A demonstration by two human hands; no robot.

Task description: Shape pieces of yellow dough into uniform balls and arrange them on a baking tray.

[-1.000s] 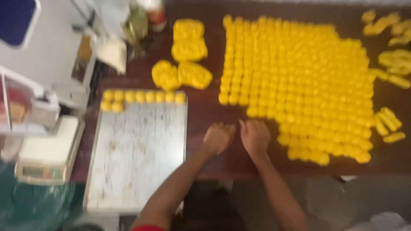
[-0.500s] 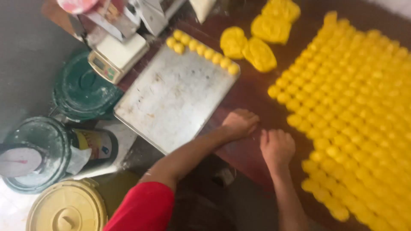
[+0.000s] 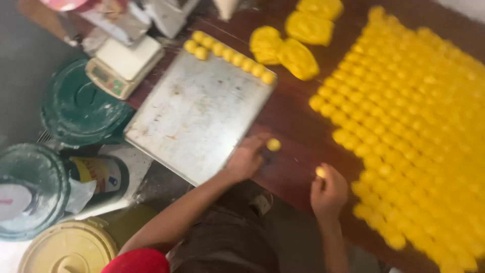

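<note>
The left hand (image 3: 246, 161) rests at the near right corner of the metal tray (image 3: 197, 111), fingers curled over its edge. A small yellow dough ball (image 3: 273, 144) sits at its fingertips, just off the tray on the brown table (image 3: 295, 146); whether the fingers pinch it or only touch it cannot be told through the blur. The right hand (image 3: 329, 192) is closed around a second ball (image 3: 321, 172), which shows at the top of the fist.

The tray lies to the left of both hands, so the left hand is the nearer. Its long axis runs diagonally away from the person. One row of balls (image 3: 230, 56) lines its far edge. The large field of balls (image 3: 414, 121) lies to the right, nearest the right hand.

Beyond the tray's left corner stands a white scale (image 3: 124, 65). Below it are a dark green round lid (image 3: 81, 108), a bottle with a yellow label (image 3: 98, 174) lying on its side, and a cream bucket lid (image 3: 70, 250).
</note>
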